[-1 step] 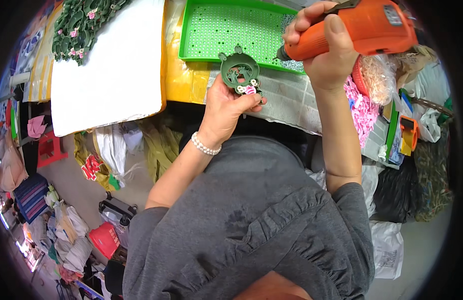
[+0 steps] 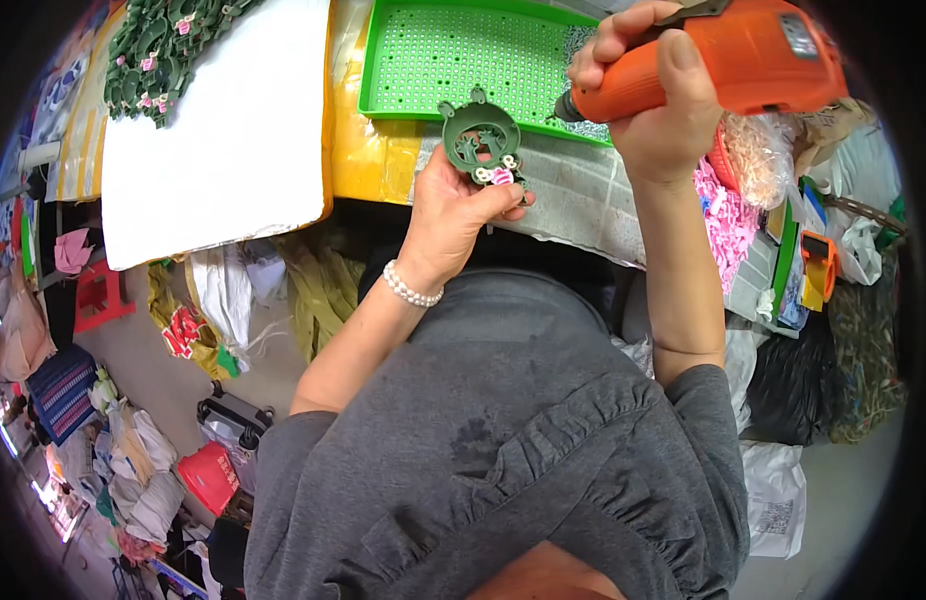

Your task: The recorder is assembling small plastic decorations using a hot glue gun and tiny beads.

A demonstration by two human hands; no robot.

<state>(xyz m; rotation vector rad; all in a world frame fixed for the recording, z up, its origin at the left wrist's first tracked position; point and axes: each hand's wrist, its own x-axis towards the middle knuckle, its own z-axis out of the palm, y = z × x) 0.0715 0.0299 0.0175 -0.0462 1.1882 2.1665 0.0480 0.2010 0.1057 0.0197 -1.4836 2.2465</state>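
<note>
My left hand (image 2: 461, 210) pinches the lower edge of a dark green round plastic piece (image 2: 485, 125), open in the middle, with cut-out shapes inside and a pink-and-white flower at its bottom. Wrapped round an orange power screwdriver (image 2: 713, 68) is my right hand (image 2: 668, 120). The tool lies nearly level, its black tip (image 2: 565, 107) pointing left, to the right of the green piece and apart from it. Behind both hands stands a bright green perforated tray (image 2: 453, 55); small grey metal bits, too small to name surely, lie at its right end.
A white board (image 2: 218, 150) lies at the left, with a heap of similar green pieces (image 2: 163, 55) on its far corner. Pink scraps (image 2: 721, 225), a clear bag of pale bits (image 2: 758, 165) and an orange tape dispenser (image 2: 818, 265) sit at the right. Bags crowd the floor.
The screwdriver and my right hand have shifted very slightly to the right. My left hand keeps the green piece almost in place.
</note>
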